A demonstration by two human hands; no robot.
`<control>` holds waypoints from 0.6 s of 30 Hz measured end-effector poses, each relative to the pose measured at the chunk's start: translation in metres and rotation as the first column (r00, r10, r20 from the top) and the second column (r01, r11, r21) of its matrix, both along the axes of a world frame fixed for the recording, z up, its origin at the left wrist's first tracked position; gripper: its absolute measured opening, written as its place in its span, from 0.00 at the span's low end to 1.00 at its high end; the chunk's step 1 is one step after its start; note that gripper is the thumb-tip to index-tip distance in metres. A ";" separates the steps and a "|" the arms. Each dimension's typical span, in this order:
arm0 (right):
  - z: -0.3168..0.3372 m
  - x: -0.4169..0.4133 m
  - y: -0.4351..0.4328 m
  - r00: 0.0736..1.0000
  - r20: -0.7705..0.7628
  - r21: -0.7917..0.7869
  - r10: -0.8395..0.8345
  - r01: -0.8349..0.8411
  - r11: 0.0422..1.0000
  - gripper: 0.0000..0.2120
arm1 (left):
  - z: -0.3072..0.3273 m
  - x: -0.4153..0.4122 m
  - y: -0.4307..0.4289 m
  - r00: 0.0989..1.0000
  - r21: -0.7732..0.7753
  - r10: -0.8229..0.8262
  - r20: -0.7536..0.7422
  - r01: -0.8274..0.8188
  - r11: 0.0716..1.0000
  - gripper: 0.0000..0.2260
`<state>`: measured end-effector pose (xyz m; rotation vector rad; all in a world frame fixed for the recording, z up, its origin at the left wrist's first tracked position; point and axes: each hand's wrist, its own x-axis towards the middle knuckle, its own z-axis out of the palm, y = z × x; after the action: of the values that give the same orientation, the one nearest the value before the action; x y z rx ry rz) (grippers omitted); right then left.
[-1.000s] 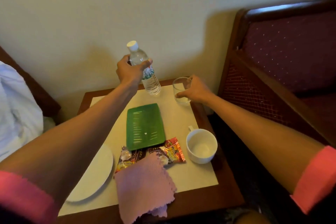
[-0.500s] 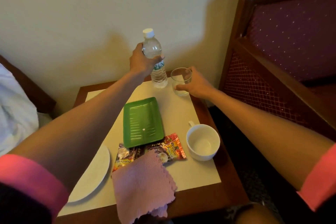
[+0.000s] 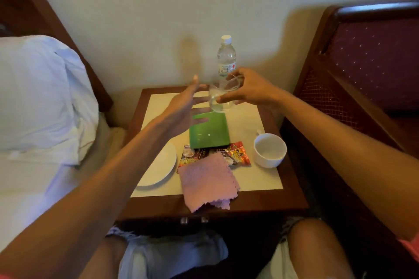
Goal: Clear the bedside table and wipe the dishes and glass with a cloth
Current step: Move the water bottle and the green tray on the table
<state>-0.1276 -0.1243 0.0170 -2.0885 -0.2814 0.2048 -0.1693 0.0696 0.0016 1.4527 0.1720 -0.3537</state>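
My right hand (image 3: 248,89) holds a clear drinking glass (image 3: 221,97) lifted above the bedside table (image 3: 292,195), tilted toward the left. My left hand (image 3: 183,108) is spread with fingers apart just left of the glass, holding nothing. A water bottle (image 3: 226,56) with a white cap stands upright at the back of the table by the wall. Below the hands lie a green rectangular tray (image 3: 209,132), a white plate (image 3: 158,167), a white cup (image 3: 269,149), snack packets (image 3: 238,156) and a pink cloth (image 3: 207,182) hanging over the front edge.
A bed with a white pillow (image 3: 38,97) borders the table on the left. A dark wooden chair with maroon upholstery (image 3: 371,65) stands close on the right. A cream wall is behind. My knees (image 3: 317,247) sit under the table's front.
My left hand let go of the water bottle, which now stands at the back. My right hand lifted the glass off the table toward the centre.
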 end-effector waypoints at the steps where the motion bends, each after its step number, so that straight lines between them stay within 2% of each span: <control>1: 0.007 -0.011 0.009 0.999 -0.004 0.001 0.039 -0.039 0.999 0.34 | -0.001 -0.010 0.005 0.998 -0.104 -0.004 -0.068 -0.003 0.995 0.22; 3: 0.017 -0.031 0.024 0.993 -0.021 0.014 0.114 -0.114 0.993 0.31 | -0.004 -0.027 0.013 0.986 -0.253 -0.011 -0.166 -0.032 0.967 0.24; 5: 0.024 -0.052 0.037 0.983 -0.048 0.023 0.175 -0.174 0.984 0.30 | -0.006 -0.045 0.022 0.978 -0.329 -0.008 -0.211 -0.064 0.942 0.27; 9: 0.028 -0.083 0.056 0.973 -0.052 0.009 0.224 -0.224 0.975 0.32 | -0.008 -0.077 0.041 0.974 -0.403 0.008 -0.227 -0.101 0.910 0.27; 11: 0.028 -0.092 0.061 0.964 -0.084 -0.017 0.252 -0.254 0.967 0.39 | -0.008 -0.091 0.053 0.972 -0.367 0.033 -0.233 -0.119 0.923 0.26; 13: 0.023 -0.098 0.063 0.958 -0.151 -0.149 0.245 -0.267 0.952 0.43 | -0.008 -0.100 0.067 0.963 -0.314 0.117 -0.241 -0.192 0.930 0.23; 14: 0.017 -0.099 0.065 0.957 -0.169 -0.285 0.235 -0.276 0.918 0.42 | -0.007 -0.102 0.075 0.959 -0.300 0.158 -0.236 -0.227 0.927 0.22; 16: -0.004 -0.107 0.072 0.950 -0.183 -0.557 0.254 -0.313 0.769 0.38 | -0.002 -0.109 0.091 0.951 -0.307 0.216 -0.223 -0.279 0.910 0.20; 18: -0.028 -0.117 0.081 0.937 -0.172 -0.672 0.305 -0.338 0.659 0.36 | 0.003 -0.114 0.102 0.946 -0.300 0.249 -0.207 -0.304 0.904 0.21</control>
<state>-0.2451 -0.0434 -0.0114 -2.7685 -0.6308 0.6621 -0.2831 0.1713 0.0044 1.0498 0.4302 -0.2531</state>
